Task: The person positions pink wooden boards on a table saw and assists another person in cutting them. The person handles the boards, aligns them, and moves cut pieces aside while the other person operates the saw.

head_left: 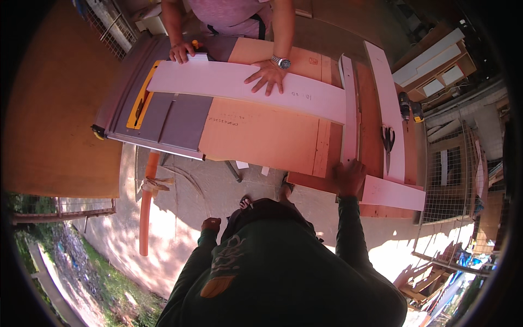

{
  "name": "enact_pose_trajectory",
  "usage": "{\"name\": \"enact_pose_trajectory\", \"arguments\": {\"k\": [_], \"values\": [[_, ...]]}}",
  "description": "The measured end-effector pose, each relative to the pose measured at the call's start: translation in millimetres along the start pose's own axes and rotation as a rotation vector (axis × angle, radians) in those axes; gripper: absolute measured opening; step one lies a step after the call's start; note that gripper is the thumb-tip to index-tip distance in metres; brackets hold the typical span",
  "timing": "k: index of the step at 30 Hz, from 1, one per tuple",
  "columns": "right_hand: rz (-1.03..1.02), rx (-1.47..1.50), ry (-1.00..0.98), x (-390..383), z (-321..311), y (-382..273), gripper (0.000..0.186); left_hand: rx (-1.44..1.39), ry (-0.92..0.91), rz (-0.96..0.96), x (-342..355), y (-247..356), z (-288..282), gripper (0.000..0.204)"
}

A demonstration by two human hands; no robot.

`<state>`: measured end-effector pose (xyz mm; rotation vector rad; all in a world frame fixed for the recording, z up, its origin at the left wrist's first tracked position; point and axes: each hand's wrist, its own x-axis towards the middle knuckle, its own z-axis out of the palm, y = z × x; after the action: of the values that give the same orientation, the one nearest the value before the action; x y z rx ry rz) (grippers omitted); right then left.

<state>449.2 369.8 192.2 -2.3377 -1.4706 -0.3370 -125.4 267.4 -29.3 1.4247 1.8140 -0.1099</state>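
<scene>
My right hand (350, 177) is closed on the near end of a narrow white board strip (349, 103) that lies across the worktable, pointing away from me. My left hand (211, 223) hangs low by my side, away from the table, fingers curled in. A long white board (218, 82) lies crosswise, its right end meeting the narrow strip and its left end by the yellow insert (136, 117) of a table saw. Across from me, a co-worker presses one flat hand (268, 76) on that board; the other hand (181, 52) rests at the board's far left edge.
Scissors (388, 143) lie on another white strip (376, 76) to the right, near a cordless drill (404, 106). A short white piece (393, 193) sits at the table's near right corner. An orange pipe (146, 218) stands below the saw. Wire mesh (449, 174) borders the right side.
</scene>
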Motion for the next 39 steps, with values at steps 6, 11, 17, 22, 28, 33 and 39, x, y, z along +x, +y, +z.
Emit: {"name": "enact_pose_trajectory", "arguments": {"k": [6, 11, 17, 22, 28, 33, 39], "values": [[0.037, 0.074, 0.062, 3.7, -14.2, -11.3, 0.053, -0.104, -0.018, -0.036, -3.3, -0.6, 3.1, 0.038], [0.008, 0.004, 0.036, 0.3, -2.6, -2.6, 0.051, -0.126, -0.02, -0.034, -2.0, -2.8, -4.7, 0.041], [-0.006, 0.026, 0.063, 1.4, -9.3, -11.3, 0.05, -0.217, 0.082, -0.036, -1.1, -7.7, 1.8, 0.043], [-0.004, 0.064, 0.089, -1.7, -2.6, -2.7, 0.057, -0.137, 0.046, -0.048, -6.1, -0.8, 1.3, 0.043], [0.046, 0.175, 0.053, -4.1, -4.6, 1.1, 0.066, -0.055, 0.012, -0.104, 5.4, -5.5, 0.3, 0.052], [-0.026, 0.148, 0.066, -4.2, 10.6, 9.6, 0.065, -0.144, 0.075, -0.167, -10.3, 2.5, -5.4, 0.049], [-0.099, 0.134, 0.087, -4.8, 15.4, 19.5, 0.062, -0.089, 0.034, -0.172, -9.5, 2.6, -3.3, 0.049]]}}
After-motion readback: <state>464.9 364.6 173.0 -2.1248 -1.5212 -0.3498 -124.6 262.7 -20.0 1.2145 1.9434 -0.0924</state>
